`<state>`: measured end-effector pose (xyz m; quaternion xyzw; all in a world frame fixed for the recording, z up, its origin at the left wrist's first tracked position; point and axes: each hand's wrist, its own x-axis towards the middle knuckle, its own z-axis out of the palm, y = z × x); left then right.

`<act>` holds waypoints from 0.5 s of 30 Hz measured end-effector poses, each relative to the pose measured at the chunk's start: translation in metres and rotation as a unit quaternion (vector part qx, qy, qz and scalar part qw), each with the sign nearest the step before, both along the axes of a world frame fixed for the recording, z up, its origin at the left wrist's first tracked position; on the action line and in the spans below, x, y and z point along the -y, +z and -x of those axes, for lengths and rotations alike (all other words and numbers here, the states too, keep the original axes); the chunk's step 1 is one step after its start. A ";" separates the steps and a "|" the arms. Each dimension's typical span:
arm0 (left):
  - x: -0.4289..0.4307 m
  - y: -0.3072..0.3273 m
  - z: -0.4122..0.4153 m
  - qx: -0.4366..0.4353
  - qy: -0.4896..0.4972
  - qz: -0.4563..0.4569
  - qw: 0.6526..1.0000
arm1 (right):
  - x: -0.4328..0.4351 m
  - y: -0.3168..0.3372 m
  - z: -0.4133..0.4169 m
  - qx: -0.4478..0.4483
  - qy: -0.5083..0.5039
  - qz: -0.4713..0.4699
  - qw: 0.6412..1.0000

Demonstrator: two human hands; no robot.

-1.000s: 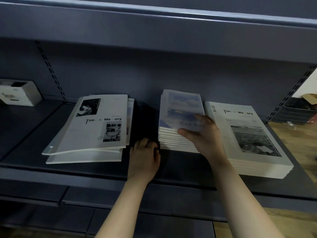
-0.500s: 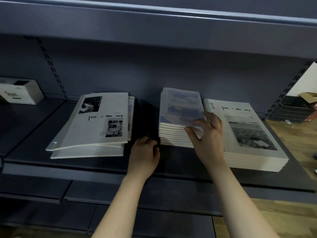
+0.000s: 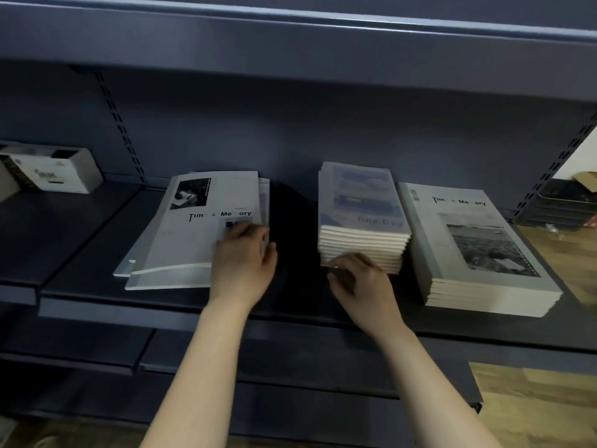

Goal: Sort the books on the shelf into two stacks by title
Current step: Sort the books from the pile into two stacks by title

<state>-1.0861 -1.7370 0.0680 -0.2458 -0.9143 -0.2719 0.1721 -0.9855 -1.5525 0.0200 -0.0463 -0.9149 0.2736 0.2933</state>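
Time & Memory pile (image 3: 193, 234), loose and askew, lies right of a white box (image 3: 48, 171) on the dark shelf (image 3: 300, 305). The left hand (image 3: 242, 263) rests on its top cover's near right corner, thumb at the edge; blur hides whether it grasps. The right hand (image 3: 358, 279) curls its fingers against the lowest front edges of the fine Day stack (image 3: 361, 221), hold likewise uncertain, and a squared Time & Memory stack (image 3: 478, 253) stands just beside, rightmost.

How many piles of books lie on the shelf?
3: left pile under the left hand, middle pile at the right hand, right pile beside it. None seems hidden.
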 end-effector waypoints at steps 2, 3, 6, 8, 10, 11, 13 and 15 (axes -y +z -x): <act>0.023 -0.003 0.012 0.018 0.055 0.035 0.998 | 0.005 -0.007 0.004 0.032 -0.004 0.002 0.999; 0.035 -0.004 0.019 0.026 0.081 0.045 0.995 | 0.008 -0.010 0.006 0.043 -0.006 0.002 0.999; 0.066 -0.003 0.032 0.047 0.155 0.046 0.986 | 0.017 -0.013 0.012 0.053 -0.015 -0.015 0.998; 0.078 0.001 0.035 0.086 0.197 0.038 0.976 | 0.021 -0.015 0.015 0.048 -0.022 -0.031 0.998; 0.084 0.007 0.037 0.127 0.227 0.049 0.964 | 0.023 -0.017 0.017 0.045 -0.031 -0.042 0.998; 0.086 0.009 0.038 0.145 0.235 0.057 0.959 | 0.024 -0.018 0.017 0.044 -0.034 -0.047 0.997; 0.090 0.011 0.042 0.166 0.240 0.067 0.954 | 0.025 -0.018 0.017 0.037 -0.039 -0.049 0.997; 0.096 0.010 0.051 0.186 0.239 0.067 0.951 | 0.026 -0.018 0.016 0.033 -0.043 -0.047 0.997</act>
